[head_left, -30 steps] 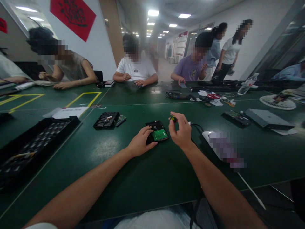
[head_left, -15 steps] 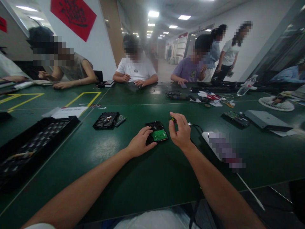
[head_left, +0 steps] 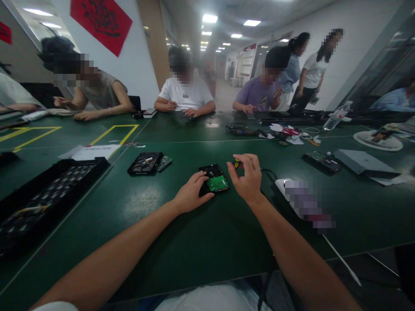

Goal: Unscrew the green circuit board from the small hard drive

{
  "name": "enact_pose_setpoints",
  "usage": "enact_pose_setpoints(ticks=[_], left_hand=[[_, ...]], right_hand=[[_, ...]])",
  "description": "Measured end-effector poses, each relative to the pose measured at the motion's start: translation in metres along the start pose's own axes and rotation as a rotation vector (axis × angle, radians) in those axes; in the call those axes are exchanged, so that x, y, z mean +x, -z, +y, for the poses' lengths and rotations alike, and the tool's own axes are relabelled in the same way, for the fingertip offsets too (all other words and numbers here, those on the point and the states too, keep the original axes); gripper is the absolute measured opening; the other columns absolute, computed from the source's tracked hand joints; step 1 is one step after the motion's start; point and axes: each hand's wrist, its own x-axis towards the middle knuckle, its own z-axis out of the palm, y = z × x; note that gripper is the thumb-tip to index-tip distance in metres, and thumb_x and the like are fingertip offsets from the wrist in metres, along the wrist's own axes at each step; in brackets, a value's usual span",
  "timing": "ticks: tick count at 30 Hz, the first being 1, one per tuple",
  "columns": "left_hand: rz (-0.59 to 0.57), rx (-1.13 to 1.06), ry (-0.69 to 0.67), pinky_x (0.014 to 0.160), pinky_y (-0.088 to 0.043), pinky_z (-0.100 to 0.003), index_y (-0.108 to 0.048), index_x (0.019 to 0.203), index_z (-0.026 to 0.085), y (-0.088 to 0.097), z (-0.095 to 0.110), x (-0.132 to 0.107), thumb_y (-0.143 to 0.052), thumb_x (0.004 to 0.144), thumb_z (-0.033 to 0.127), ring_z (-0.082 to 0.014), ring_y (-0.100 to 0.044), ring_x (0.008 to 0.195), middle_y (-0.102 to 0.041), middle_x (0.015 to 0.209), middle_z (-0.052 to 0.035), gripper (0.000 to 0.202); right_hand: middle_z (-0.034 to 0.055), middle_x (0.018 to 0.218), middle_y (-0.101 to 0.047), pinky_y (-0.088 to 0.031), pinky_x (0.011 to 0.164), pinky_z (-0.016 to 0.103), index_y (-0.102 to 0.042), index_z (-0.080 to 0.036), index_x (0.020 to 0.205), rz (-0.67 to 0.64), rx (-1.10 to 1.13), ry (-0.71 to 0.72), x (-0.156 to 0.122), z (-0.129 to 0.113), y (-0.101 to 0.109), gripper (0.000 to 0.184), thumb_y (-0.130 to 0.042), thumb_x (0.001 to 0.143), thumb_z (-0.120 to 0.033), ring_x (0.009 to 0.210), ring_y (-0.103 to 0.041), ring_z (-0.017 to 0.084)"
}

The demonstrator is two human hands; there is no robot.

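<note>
A black hard drive (head_left: 212, 169) with a green circuit board (head_left: 218, 184) lies flat on the table in front of me. My left hand (head_left: 192, 192) grips its left side, the fingers over the top and the thumb along the near edge. At the drive's right side, my right hand (head_left: 247, 176) pinches a screwdriver (head_left: 237, 164) with a yellow and black handle, raised above the table. Its thin shaft slants down toward the right edge of the circuit board. Whether the tip touches a screw is too small to tell.
Left of the drive lie another opened drive (head_left: 145, 163) and a small circuit board (head_left: 165, 163). A long black tray (head_left: 94, 166) stands farther left. To the right are a white phone-like device (head_left: 285, 196), a further drive (head_left: 320, 162) and a grey box (head_left: 365, 163). People sit across the table.
The fingers of my right hand have shifted on the screwdriver handle, and more of its yellow part shows. My left hand and the hard drive stay put.
</note>
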Motion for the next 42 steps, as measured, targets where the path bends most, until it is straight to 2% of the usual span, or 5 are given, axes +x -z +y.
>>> enact_pose_setpoints(ticks=[10,16,22,28,42], left_hand=[[0.011,-0.011,-0.009,0.124,-0.04,-0.054,-0.053,0.143,0.02,-0.0005,-0.0005,-0.0009,-0.069,0.092,0.055,-0.0338,-0.041,0.15,-0.047,0.157,-0.0155,0.064],[0.008,-0.009,0.003,0.124,-0.04,-0.054,-0.052,0.143,0.019,-0.0008,-0.0002,-0.0008,-0.069,0.092,0.055,-0.0339,-0.041,0.151,-0.047,0.157,-0.0165,0.065],[0.015,-0.018,-0.006,0.124,-0.04,-0.054,-0.053,0.143,0.02,-0.0005,-0.0001,-0.0006,-0.07,0.091,0.054,-0.0339,-0.041,0.151,-0.048,0.157,-0.0154,0.064],[0.007,-0.003,-0.006,0.125,-0.04,-0.052,-0.053,0.143,0.018,-0.0006,-0.0007,-0.0004,-0.069,0.092,0.056,-0.0336,-0.042,0.15,-0.048,0.156,-0.017,0.066],[0.003,0.003,-0.007,0.124,-0.04,-0.053,-0.053,0.144,0.018,0.0001,0.0015,0.0,-0.068,0.092,0.056,-0.034,-0.041,0.15,-0.048,0.156,-0.0173,0.066]], right_hand=[[0.0118,0.124,-0.067,-0.059,0.097,0.047,-0.055,-0.025,0.139,-0.096,0.077,0.007,0.0005,-0.0008,-0.0001,0.038,-0.052,0.101,-0.022,0.114,-0.066,0.026],[0.0106,0.112,-0.061,-0.061,0.087,0.043,-0.066,-0.026,0.129,-0.027,-0.001,-0.012,0.0008,0.0001,0.0009,0.032,-0.064,0.097,-0.029,0.1,-0.065,0.024],[0.0117,0.12,-0.066,-0.058,0.097,0.047,-0.058,-0.026,0.14,-0.086,0.025,0.028,0.0032,-0.0014,0.0023,0.04,-0.053,0.1,-0.021,0.113,-0.065,0.026],[0.0112,0.113,-0.067,-0.061,0.085,0.042,-0.062,-0.024,0.127,-0.037,0.005,-0.005,0.002,0.0009,0.0008,0.03,-0.063,0.097,-0.028,0.103,-0.066,0.025],[0.0118,0.118,-0.065,-0.061,0.089,0.044,-0.063,-0.025,0.129,-0.054,0.023,0.015,0.0015,-0.0019,0.0032,0.032,-0.06,0.097,-0.024,0.108,-0.065,0.026]])
